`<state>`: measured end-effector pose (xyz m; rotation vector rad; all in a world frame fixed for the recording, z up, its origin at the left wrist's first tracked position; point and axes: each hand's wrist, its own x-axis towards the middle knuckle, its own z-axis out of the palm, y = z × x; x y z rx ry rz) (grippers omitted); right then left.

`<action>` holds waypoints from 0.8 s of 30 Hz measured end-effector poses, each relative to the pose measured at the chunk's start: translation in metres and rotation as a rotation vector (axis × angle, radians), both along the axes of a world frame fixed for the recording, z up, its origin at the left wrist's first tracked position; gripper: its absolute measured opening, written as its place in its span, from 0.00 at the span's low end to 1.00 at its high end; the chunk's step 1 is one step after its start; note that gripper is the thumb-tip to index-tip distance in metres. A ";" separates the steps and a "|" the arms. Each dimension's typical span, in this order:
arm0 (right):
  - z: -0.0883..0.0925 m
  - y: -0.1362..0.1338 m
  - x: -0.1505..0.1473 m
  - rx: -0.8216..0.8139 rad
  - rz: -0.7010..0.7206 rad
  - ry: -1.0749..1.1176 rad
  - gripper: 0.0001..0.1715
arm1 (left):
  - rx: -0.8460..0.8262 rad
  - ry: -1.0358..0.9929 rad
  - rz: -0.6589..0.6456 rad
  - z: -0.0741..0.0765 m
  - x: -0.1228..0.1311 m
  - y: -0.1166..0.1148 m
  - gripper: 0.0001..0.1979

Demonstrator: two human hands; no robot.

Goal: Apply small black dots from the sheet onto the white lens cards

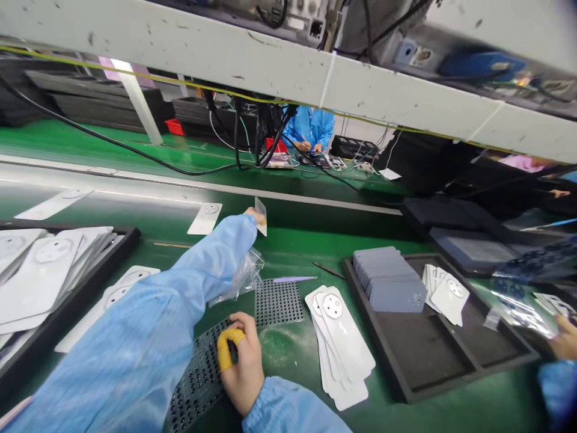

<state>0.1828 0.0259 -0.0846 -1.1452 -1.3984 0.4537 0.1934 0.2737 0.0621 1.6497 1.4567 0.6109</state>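
**A:** A factory line, by the sound of it. What does the surface hold?

**B:** A long green work surface (pixel 288 355) runs under a low white beam. On the far side, a co-worker in blue (pixel 311 127) sits among cables. On the near left, a black tray (pixel 128 236) holds white cards. On the right, a second black tray (pixel 433 361) holds a grey stack (pixel 387 279) and a few more cards. Between the trays lies a fanned pile of white cards (pixel 340 346), close by and probably within easy reach.

**A:** And the hands?

**B:** The left arm, in a blue sleeve, stretches far across the surface. The left hand (pixel 253 214) is closed in a pinch on a small pale piece (pixel 262 218), holding it upright above the surface. A lone white card (pixel 205 218) lies flat just to its left.

**A:** The right one?

**B:** The right hand (pixel 241 361) rests palm down at the near edge, half curled, on a black dotted sheet (pixel 198 379). It seems to be steadying the sheet. One finger wears a yellow finger cot (pixel 226 349). Whether the fingertips grip anything is hidden. A second dotted sheet (pixel 277 300), a crumpled plastic bag (pixel 238 278) and tweezers (pixel 295 279) lie just beyond it.
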 end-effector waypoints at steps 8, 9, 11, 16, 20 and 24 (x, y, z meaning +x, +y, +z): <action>0.060 0.005 0.044 0.250 -0.270 -0.230 0.19 | -0.203 -0.269 -0.065 -0.026 -0.099 -0.158 0.25; 0.063 0.003 0.043 0.261 -0.250 -0.249 0.20 | -0.162 -0.377 -0.080 -0.032 -0.110 -0.186 0.24; 0.064 -0.004 0.036 0.255 -0.185 -0.274 0.23 | -0.145 -0.528 -0.037 -0.039 -0.123 -0.232 0.20; 0.062 -0.030 0.018 0.085 0.013 -0.350 0.26 | -0.205 -0.601 0.112 -0.058 -0.135 -0.282 0.20; 0.063 -0.038 0.012 0.102 0.080 -0.452 0.20 | -0.267 -0.666 0.204 -0.074 -0.146 -0.298 0.25; 0.063 -0.036 0.008 0.151 0.102 -0.483 0.15 | -0.311 -0.732 0.365 -0.074 -0.149 -0.307 0.20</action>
